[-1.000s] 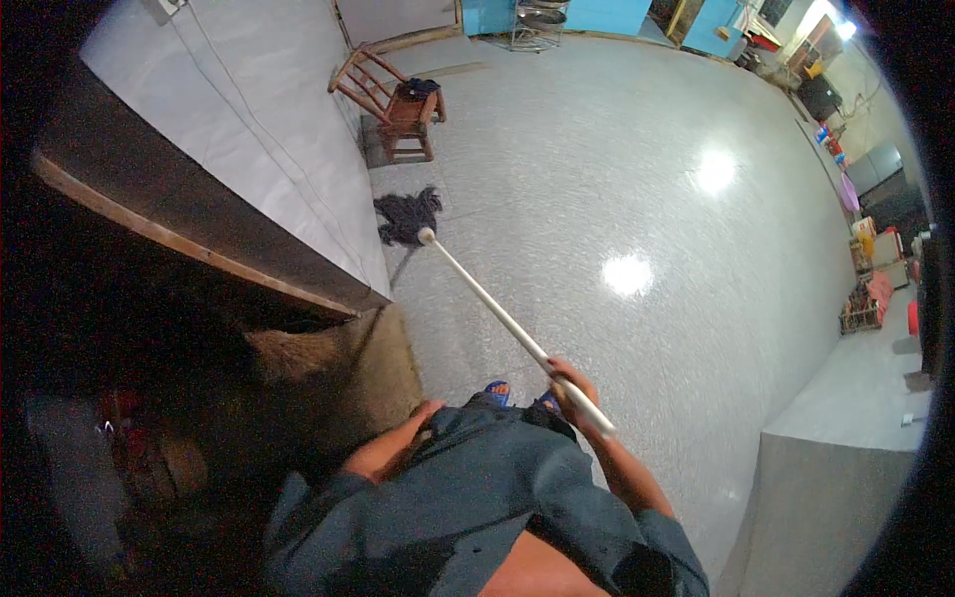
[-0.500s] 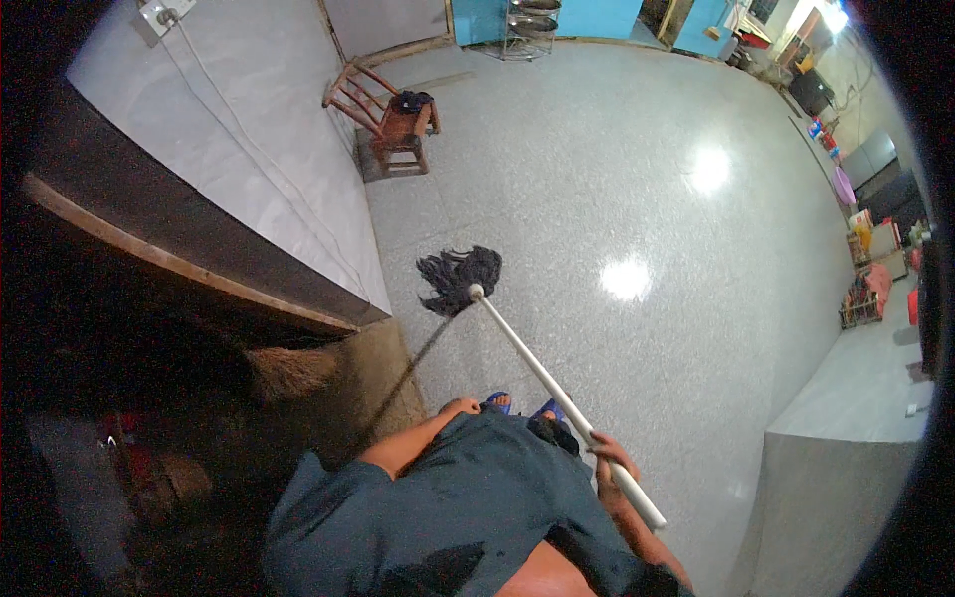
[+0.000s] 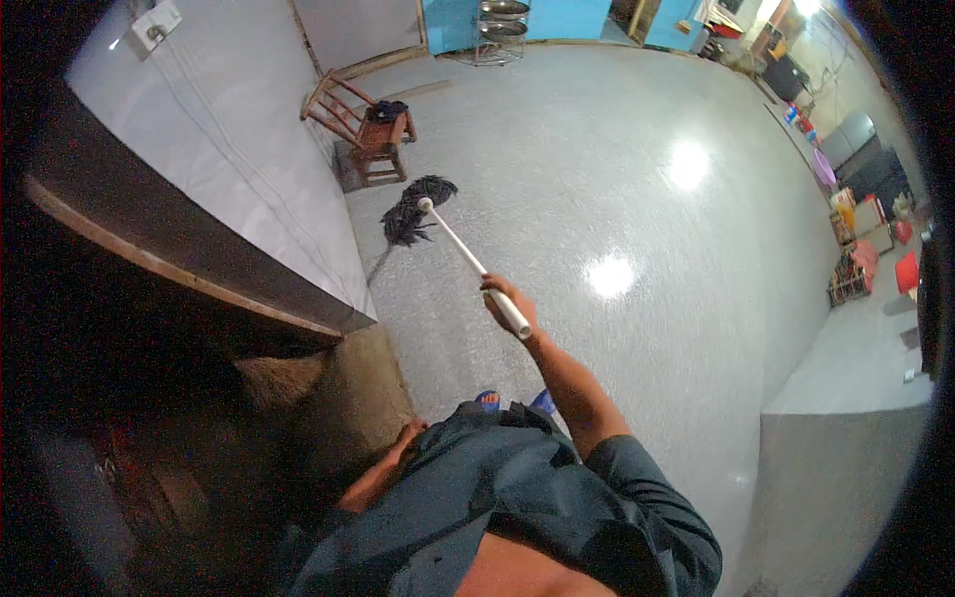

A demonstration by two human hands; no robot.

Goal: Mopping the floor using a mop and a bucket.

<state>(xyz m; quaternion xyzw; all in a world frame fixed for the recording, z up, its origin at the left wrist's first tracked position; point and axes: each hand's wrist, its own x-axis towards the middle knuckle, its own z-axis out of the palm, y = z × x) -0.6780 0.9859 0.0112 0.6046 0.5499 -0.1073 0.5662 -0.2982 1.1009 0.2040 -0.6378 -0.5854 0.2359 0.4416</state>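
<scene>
A mop (image 3: 456, 242) with a white handle reaches forward from me, its dark stringy head (image 3: 403, 221) spread on the pale floor near the left wall. My right hand (image 3: 509, 300) is wrapped round the handle close to its upper end, the arm stretched out ahead. Down at my left side, next to my dark shirt, is my left hand (image 3: 410, 432); its fingers are too small and shaded to make out. Blue sandals (image 3: 487, 400) show on my feet below.
A wooden chair (image 3: 381, 139) with a dark cloth on it stands by the left wall, just beyond the mop head. A tiered rack (image 3: 499, 40) is at the far wall. Kitchen goods and a wire basket (image 3: 849, 289) line the right. A broom (image 3: 284, 378) lies in shadow at left.
My right arm has swung forward from my side, pushing the mop head away and leftward toward the chair. My left hand has shifted slightly left and down.
</scene>
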